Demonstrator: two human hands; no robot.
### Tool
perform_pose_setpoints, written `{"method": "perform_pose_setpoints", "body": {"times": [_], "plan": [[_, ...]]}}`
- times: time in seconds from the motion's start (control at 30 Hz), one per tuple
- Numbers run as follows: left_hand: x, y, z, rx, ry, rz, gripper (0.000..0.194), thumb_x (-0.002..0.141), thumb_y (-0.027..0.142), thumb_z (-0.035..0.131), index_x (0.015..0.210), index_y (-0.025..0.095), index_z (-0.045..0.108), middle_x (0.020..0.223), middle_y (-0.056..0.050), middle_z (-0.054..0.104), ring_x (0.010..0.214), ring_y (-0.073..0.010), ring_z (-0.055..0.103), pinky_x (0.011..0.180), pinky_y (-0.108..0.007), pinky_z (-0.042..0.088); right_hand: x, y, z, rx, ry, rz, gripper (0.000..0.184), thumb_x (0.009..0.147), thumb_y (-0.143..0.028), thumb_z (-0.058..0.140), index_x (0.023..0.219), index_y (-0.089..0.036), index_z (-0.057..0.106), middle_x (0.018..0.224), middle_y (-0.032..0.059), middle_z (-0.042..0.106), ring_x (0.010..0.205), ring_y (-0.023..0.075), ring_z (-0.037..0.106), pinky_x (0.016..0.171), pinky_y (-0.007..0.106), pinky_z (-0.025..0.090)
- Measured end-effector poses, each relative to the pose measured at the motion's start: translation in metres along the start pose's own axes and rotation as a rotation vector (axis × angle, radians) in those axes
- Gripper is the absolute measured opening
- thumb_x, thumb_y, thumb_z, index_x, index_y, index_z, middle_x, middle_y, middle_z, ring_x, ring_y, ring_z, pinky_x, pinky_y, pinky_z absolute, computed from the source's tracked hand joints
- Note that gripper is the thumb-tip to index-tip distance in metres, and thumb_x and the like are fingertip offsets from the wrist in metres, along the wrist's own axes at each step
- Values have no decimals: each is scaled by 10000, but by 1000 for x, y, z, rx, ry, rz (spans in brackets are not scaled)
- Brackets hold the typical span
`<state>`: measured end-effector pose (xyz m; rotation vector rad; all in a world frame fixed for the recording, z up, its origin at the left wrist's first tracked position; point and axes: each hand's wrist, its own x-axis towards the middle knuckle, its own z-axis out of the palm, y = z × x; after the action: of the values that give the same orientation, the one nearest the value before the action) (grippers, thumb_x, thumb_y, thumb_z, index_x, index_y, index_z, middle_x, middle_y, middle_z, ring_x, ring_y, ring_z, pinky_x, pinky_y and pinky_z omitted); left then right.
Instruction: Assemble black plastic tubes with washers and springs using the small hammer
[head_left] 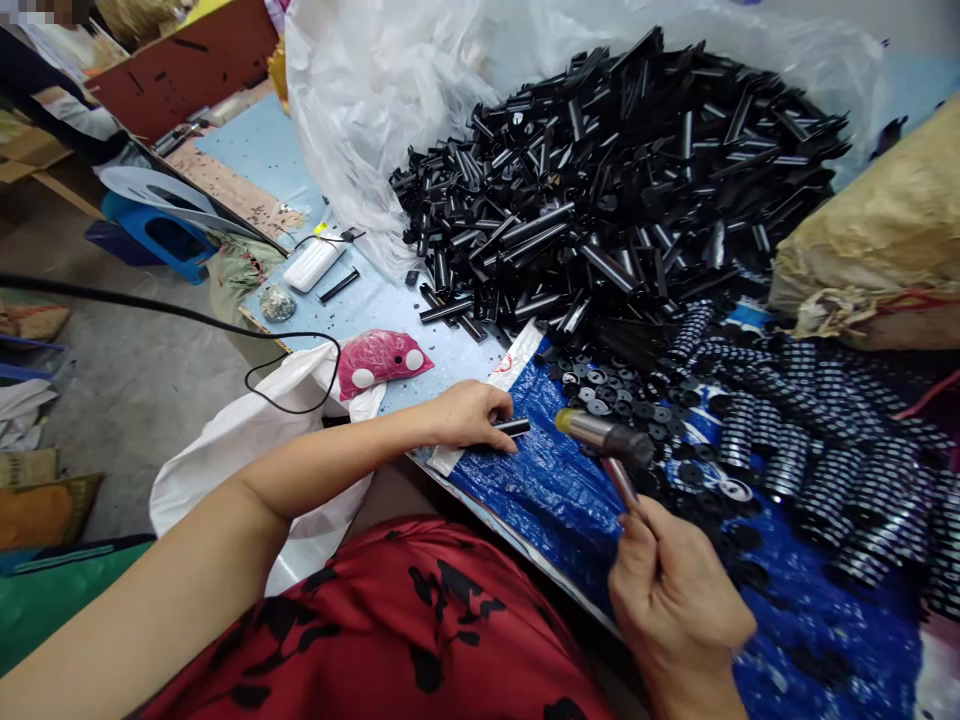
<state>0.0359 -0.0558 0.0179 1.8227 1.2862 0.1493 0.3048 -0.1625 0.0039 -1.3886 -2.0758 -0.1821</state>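
Red garment [375,640] nearest; right hand [679,590] clamped round hammer [600,432]; left hand [472,413] pinching, seemingly, black tube [514,427].

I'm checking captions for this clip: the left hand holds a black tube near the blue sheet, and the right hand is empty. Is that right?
Not quite: the right hand is not empty; the head view shows it gripping a hammer by the handle. The left hand does hold a black tube near the blue sheet.
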Motion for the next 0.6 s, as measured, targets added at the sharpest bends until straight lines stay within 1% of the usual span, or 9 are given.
{"method": "perform_pose_setpoints", "body": {"times": [0.1, 0.17, 0.23, 0.3, 0.37, 0.43, 0.5, 0.53, 0.6], "plan": [[5, 1, -1, -45, -22, -20, 404, 703, 466, 861, 898, 158, 685, 680, 52, 549, 616, -102, 442, 606, -252, 261, 8, -4, 12, -80, -98, -106, 270, 934, -255, 596, 1170, -133, 645, 892, 11, 649, 786, 36, 536, 771, 188, 390], [8, 2, -4, -30, -40, -7, 382, 697, 440, 865, 862, 156, 668, 677, 51, 551, 629, -106, 446, 623, -254, 262, 10, -7, 14, -98, -122, -134, 284, 923, -265, 618, 1182, -152, 646, 857, -7, 638, 755, 32, 513, 747, 196, 370], [11, 3, -8, -2, -74, 1, 334, 704, 379, 861, 819, 155, 642, 667, 51, 546, 632, -107, 444, 635, -258, 263, 12, -12, 11, -15, -88, -142, 285, 939, -228, 581, 1207, -141, 628, 934, 3, 654, 816, 26, 540, 771, 175, 384], [13, 4, -12, 16, -112, 8, 312, 713, 333, 856, 789, 155, 611, 659, 51, 544, 626, -106, 440, 635, -260, 265, 12, -18, 8, 118, -56, -171, 272, 968, -203, 507, 1204, -115, 610, 1034, 33, 661, 917, 29, 572, 824, 156, 411], [15, 4, -13, 23, -137, 16, 349, 704, 352, 867, 778, 158, 586, 654, 51, 544, 618, -106, 437, 627, -262, 267, 10, -25, 9, 191, -78, -224, 272, 973, -216, 500, 1198, -108, 607, 1044, 47, 660, 943, 41, 581, 857, 163, 427], [18, 4, -10, 54, -131, 34, 392, 698, 406, 870, 777, 163, 573, 659, 45, 542, 618, -112, 433, 616, -266, 268, 6, -30, 15, 177, -143, -282, 278, 949, -249, 563, 1190, -123, 624, 945, 30, 653, 855, 40, 564, 826, 176, 417], [20, 5, -4, 132, -95, 62, 369, 712, 407, 848, 785, 167, 578, 679, 29, 546, 625, -124, 426, 604, -274, 263, 2, -33, 20, 145, -206, -301, 293, 914, -268, 628, 1181, -148, 645, 877, 10, 639, 793, 37, 546, 799, 186, 405], [21, 6, -1, 177, -70, 78, 340, 723, 395, 830, 795, 168, 586, 695, 18, 552, 631, -131, 422, 597, -279, 257, 0, -33, 21, 160, -226, -295, 286, 908, -264, 636, 1172, -153, 652, 881, 7, 640, 794, 33, 550, 801, 183, 408], [18, 7, 0, 239, -27, 102, 274, 743, 359, 788, 822, 168, 608, 729, -2, 570, 639, -142, 417, 588, -286, 248, -2, -28, 19, 258, -241, -279, 252, 921, -231, 605, 1151, -141, 654, 953, 16, 656, 844, 21, 578, 839, 163, 433]]}}
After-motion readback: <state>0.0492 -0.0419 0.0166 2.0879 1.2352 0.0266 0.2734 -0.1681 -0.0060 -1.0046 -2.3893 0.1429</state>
